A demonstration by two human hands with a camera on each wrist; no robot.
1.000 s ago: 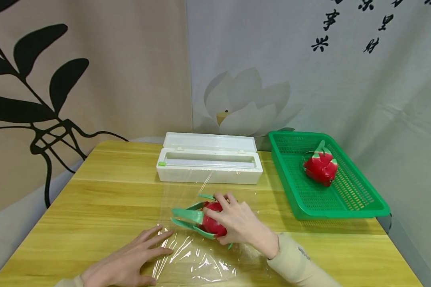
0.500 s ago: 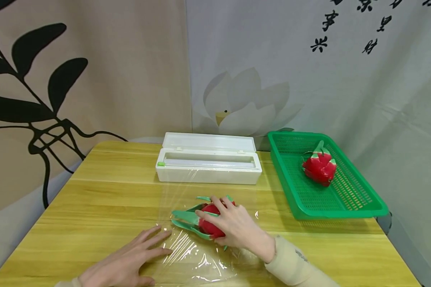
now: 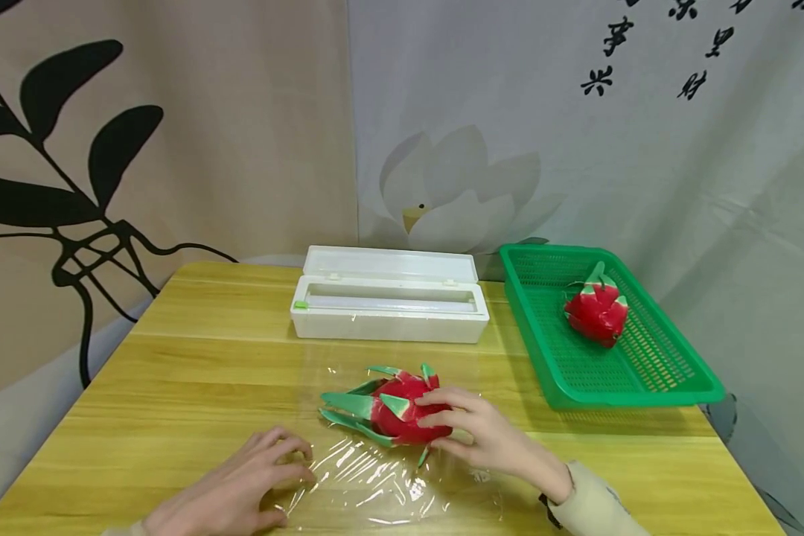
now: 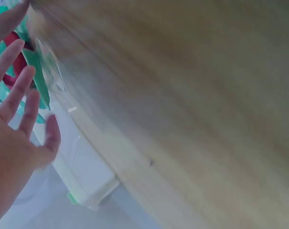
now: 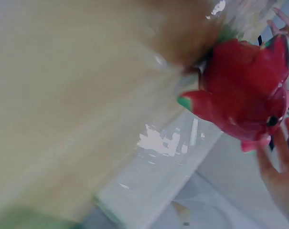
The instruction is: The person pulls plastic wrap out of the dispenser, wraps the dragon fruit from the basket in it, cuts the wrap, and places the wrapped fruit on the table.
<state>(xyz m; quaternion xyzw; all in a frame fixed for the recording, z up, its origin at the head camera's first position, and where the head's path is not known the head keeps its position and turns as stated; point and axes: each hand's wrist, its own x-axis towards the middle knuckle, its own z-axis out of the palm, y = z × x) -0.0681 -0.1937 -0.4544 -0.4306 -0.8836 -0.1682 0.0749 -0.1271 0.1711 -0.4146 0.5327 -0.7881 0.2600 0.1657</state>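
A red dragon fruit (image 3: 405,409) with green tips lies on its side on a sheet of clear plastic wrap (image 3: 375,476), near the middle of the table. My right hand (image 3: 485,432) is at the fruit's right end, fingers extended against or just beside it; contact is hard to tell. In the right wrist view, the same dragon fruit (image 5: 247,90) is large, with fingertips close to its end. My left hand (image 3: 241,480) is at the wrap's left edge, fingers slightly bent. The left wrist view shows those fingers (image 4: 14,98) spread, with nothing between them.
Behind the fruit stands a white wrap dispenser (image 3: 388,324), lid raised, with a roll inside. A green basket (image 3: 556,387) at the right holds another dragon fruit (image 3: 598,313). Printed curtains (image 3: 254,134) hang behind the wooden table (image 3: 194,372).
My right hand has slid off the top of the dragon fruit toward its right end, uncovering it. My left hand's fingers have drawn back and bent a little. The fruit stays almost in place.
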